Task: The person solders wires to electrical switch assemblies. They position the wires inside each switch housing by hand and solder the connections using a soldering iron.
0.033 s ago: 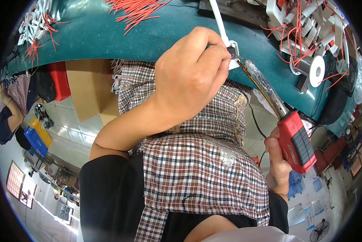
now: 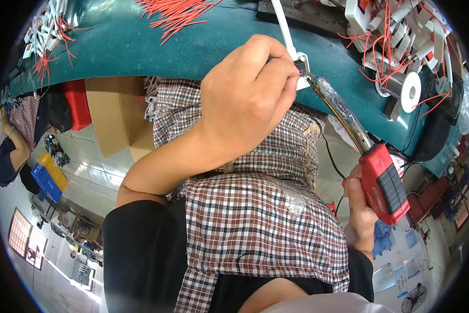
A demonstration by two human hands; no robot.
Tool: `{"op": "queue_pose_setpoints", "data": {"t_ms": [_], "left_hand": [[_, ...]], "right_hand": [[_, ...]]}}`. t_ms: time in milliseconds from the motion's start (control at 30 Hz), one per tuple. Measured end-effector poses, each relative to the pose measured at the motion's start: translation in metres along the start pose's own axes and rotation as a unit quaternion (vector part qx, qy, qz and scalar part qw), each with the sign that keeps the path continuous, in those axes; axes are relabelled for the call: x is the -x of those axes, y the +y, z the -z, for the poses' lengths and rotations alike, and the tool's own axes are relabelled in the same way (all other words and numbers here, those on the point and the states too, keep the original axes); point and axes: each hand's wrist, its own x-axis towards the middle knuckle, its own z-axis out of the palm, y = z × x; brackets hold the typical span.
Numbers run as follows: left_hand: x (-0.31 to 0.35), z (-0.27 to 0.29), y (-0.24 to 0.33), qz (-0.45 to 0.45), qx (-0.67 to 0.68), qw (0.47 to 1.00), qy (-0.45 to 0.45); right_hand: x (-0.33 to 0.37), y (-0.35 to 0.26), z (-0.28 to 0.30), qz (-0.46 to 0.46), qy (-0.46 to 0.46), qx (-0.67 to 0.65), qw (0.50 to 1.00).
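Observation:
My left hand [image 2: 250, 91] is closed in a pinch over a small white plastic housing [image 2: 303, 82] at the table's near edge. What its fingertips grip is hidden behind the fingers. A dark part [image 2: 299, 65] sits inside the housing, and a thick white cable [image 2: 284, 26] runs up from it. In my right hand [image 2: 359, 206] is a soldering iron [image 2: 383, 182] with a red and black handle. Its long metal shaft slants up to the left, and the tip meets the housing right beside my left fingertips. Whether the tip touches the dark part is too small to tell.
Cut red wires [image 2: 179, 13] lie in a pile on the green tabletop [image 2: 114, 52]. White housings with red wires [image 2: 401, 41] crowd the far right, near a solder spool [image 2: 410, 92]. Another bunch [image 2: 44, 36] lies far left. Below stands a cardboard box [image 2: 109, 115].

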Motion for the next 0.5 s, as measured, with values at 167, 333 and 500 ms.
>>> {"op": "queue_pose_setpoints", "data": {"t_ms": [167,333,500], "left_hand": [[0.001,-0.002,-0.002,-0.004,-0.001,1.0,0.007],[0.001,-0.002,-0.001,-0.001,-0.005,1.0,0.006],[0.001,-0.002,-0.002,-0.002,-0.005,1.0,0.008]], "right_hand": [[0.002,-0.002,0.007,-0.094,-0.007,-0.016,0.995],[0.008,-0.004,0.006,-0.118,0.003,-0.038,0.992],[0.011,-0.004,0.006,-0.149,0.03,-0.102,0.983]]}}
